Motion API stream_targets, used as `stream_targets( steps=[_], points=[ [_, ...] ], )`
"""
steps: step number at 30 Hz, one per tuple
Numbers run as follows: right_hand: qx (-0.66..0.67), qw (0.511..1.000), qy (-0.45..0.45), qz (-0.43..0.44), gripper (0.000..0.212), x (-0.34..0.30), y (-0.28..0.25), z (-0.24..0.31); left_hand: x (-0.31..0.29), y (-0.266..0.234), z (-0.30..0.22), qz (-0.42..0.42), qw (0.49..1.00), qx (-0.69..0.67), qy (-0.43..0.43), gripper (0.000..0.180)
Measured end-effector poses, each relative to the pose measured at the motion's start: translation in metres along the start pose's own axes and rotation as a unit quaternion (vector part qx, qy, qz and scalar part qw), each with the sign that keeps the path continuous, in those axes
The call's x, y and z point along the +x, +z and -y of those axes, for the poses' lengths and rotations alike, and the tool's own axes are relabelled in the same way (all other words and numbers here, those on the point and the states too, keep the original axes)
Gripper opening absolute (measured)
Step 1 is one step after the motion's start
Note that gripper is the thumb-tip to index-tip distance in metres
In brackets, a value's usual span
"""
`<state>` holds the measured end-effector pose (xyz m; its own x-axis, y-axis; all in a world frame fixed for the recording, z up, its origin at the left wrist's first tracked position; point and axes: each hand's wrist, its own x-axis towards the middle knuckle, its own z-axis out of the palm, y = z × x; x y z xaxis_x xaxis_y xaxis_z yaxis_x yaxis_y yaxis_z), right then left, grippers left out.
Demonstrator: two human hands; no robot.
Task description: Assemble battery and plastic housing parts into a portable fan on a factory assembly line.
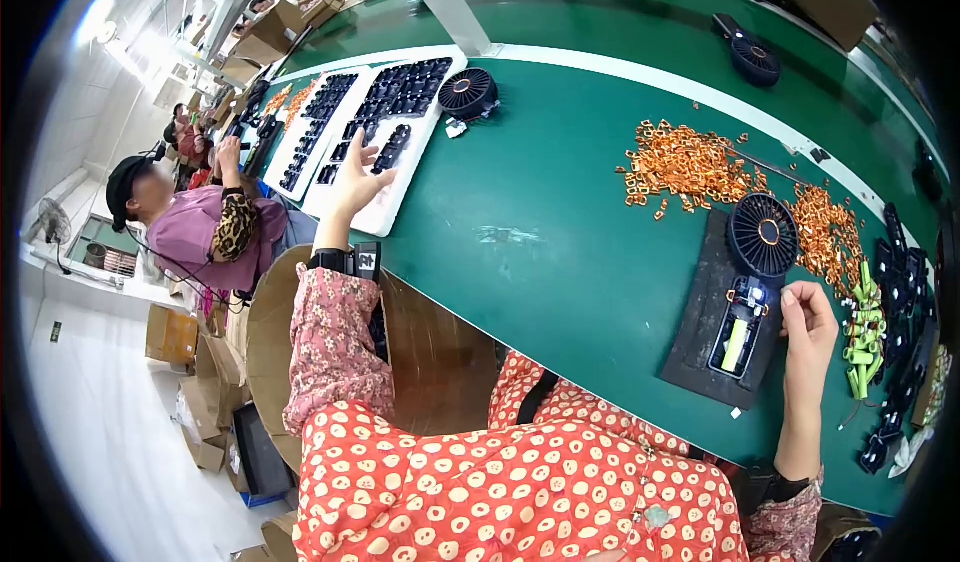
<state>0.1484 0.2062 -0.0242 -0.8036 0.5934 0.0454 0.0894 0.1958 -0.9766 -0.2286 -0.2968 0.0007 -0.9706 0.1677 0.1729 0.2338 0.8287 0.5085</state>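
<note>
My left hand (360,177) reaches over a white tray (402,187) at the left, its fingers spread and nothing visible in them. Rows of small black plastic parts (405,87) fill much of that tray. On a black mat (688,347) at the right lies a handheld fan (763,234) with a round black grille. Its handle is open and shows a green battery cell (736,345) inside. Close beside the handle is my right hand (812,327), thumb and forefinger pressed together; whatever they may pinch is too small to make out.
Orange metal-coloured pieces (690,167) lie heaped beyond the mat, with a thin rod among them. Green battery cells (862,347) and black casings (900,312) crowd the right edge. Another round fan (468,92) sits by the tray. A co-worker (205,227) sits at the left.
</note>
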Motion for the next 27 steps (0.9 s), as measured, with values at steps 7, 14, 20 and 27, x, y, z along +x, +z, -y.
stream_targets(
  steps=[7,14,20,27],
  points=[
    [0.07,0.995,-0.049,-0.046,0.01,0.001,-0.006,0.013,-0.002,-0.014,0.014,-0.099,0.994,0.012,0.039,0.08],
    [0.236,0.949,-0.035,0.204,0.055,-0.003,0.014,0.055,-0.153,0.049,-0.269,0.191,0.892,-0.287,0.291,0.088],
    [0.312,0.934,-0.067,0.158,0.048,0.003,0.005,0.058,-0.182,0.104,-0.334,0.226,0.841,-0.322,0.371,0.084],
    [0.372,0.89,-0.05,0.258,0.048,0.008,-0.01,0.041,-0.192,0.139,-0.316,0.59,0.328,-0.722,-0.148,0.064]
  ],
)
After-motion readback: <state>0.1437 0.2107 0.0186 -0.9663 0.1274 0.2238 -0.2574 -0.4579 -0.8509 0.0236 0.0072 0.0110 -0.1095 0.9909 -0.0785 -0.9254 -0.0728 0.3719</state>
